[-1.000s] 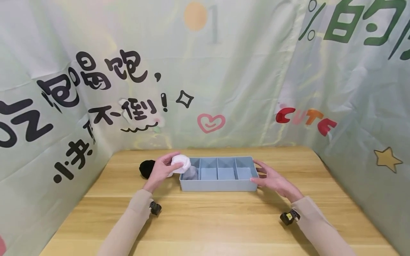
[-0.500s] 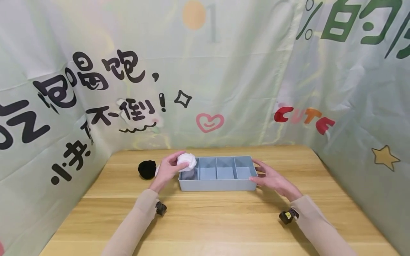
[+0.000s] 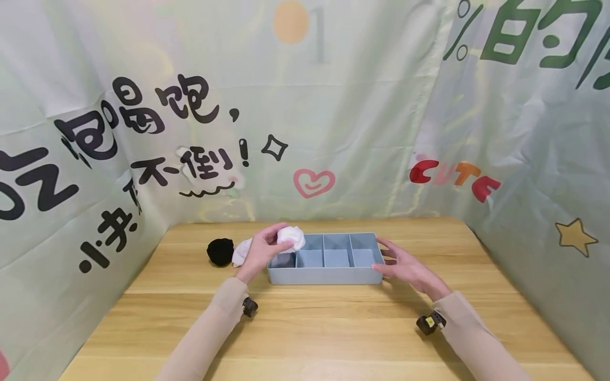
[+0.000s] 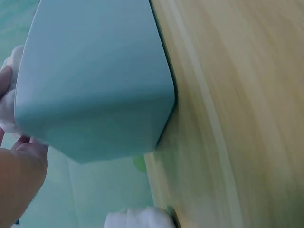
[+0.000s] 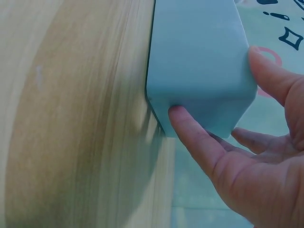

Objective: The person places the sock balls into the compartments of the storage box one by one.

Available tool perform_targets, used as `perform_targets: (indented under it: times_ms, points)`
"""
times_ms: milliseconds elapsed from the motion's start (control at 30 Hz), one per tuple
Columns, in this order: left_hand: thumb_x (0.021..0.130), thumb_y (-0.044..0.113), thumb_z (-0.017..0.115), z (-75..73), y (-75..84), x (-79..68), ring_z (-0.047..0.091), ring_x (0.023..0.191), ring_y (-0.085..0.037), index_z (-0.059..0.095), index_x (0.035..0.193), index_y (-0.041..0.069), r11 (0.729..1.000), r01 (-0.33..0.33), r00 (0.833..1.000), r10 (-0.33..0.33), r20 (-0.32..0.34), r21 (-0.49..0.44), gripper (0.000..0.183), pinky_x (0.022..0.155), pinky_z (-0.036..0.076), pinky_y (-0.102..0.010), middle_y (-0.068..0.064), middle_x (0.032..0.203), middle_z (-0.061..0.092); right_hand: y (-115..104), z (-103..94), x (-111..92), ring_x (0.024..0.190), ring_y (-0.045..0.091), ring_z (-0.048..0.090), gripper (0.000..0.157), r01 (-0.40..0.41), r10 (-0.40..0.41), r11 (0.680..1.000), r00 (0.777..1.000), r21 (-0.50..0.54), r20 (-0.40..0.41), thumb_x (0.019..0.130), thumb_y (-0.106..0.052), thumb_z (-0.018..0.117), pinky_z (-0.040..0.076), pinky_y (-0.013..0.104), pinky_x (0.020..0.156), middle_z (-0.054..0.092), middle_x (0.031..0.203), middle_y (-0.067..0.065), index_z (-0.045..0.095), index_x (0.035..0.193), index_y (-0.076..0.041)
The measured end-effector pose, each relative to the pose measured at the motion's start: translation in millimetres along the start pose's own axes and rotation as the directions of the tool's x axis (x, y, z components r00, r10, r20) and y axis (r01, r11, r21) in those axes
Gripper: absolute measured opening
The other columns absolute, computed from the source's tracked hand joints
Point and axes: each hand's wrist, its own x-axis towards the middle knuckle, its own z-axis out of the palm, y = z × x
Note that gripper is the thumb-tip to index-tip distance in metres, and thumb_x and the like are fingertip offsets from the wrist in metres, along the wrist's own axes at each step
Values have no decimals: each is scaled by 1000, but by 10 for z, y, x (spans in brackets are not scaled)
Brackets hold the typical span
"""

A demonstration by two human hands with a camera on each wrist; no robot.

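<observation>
My left hand (image 3: pixel 261 253) pinches a balled-up white sock (image 3: pixel 292 239) between thumb and fingers. It holds it above the left part of a grey-blue divided storage box (image 3: pixel 329 276), over the first divider. In the left wrist view, the white sock (image 4: pixel 7 107) shows beside the box's rim, partly hidden by the box wall. A grey balled-up sock (image 3: pixel 283 260) sits in the leftmost compartment. My right hand (image 3: pixel 411 271) touches the box's right end with fingers spread, its thumb at the front corner. In the right wrist view, one extended finger (image 5: pixel 194 137) rests against the end wall.
Left of the box, a black balled-up sock (image 3: pixel 220 252) and another white one (image 3: pixel 241 253) lie on the wooden table (image 3: pixel 324 328). Printed fabric (image 3: pixel 362 132) hangs behind and along both sides. Dividers split the box into several compartments in a row.
My left hand has moved right with the white sock, from the box's left end to over the first divider. The second white sock has come into fuller view. My right hand stays at the box.
</observation>
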Motion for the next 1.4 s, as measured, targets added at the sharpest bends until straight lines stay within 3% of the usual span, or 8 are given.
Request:
perform_targets:
  times_ms: [133,367,533,700,1033,1300,1400]
  points:
    - [81,3,78,84,17,2,65,96,-12,61,131,4,1000,-17,999,17,43,3,53,81,55,-21,-21,126,64,-1,10,1,141,51,27,91,0,-1,1000,1000,12,5,93,-25,69,40,56,106,21,156,33,9,158,-9]
    - [80,9,81,190,42,15,63,90,-13,64,129,5,991,-30,999,24,48,129,51,75,53,-20,-19,117,68,13,8,5,141,51,26,93,-1,1,1000,1000,24,9,91,-27,71,42,55,106,19,156,34,8,158,-9]
    - [80,16,82,284,52,36,64,90,-19,67,126,9,971,-40,997,23,76,234,49,73,53,-24,-10,113,71,9,-4,4,140,51,29,93,0,0,1000,1000,23,4,91,-26,71,43,54,105,21,155,34,9,158,-8]
    - [81,20,82,372,34,54,61,91,-17,67,126,10,946,-44,992,4,123,322,48,72,52,-25,-4,110,71,12,4,7,141,51,25,93,-5,5,1000,1000,14,1,91,-27,71,41,55,106,20,155,34,9,158,-9]
    - [79,16,83,406,12,78,58,91,-19,68,123,9,939,-52,992,9,127,340,47,73,49,-26,-7,109,70,-5,10,13,142,51,24,90,-13,13,1000,1000,8,-2,92,-24,69,42,55,106,19,156,34,9,158,-9]
    - [78,24,84,370,5,59,55,114,-25,62,132,11,934,-38,984,-28,178,356,59,95,46,-42,-7,128,64,-1,22,13,142,51,23,93,-10,10,1000,1000,18,1,91,-26,71,44,53,103,18,156,35,9,158,-9]
    - [80,24,83,365,-6,61,53,115,-27,62,132,11,944,-23,983,-39,181,329,58,93,46,-42,-8,130,63,1,24,6,142,52,23,93,-13,13,1000,1000,18,2,91,-26,71,44,53,104,18,156,35,9,158,-9]
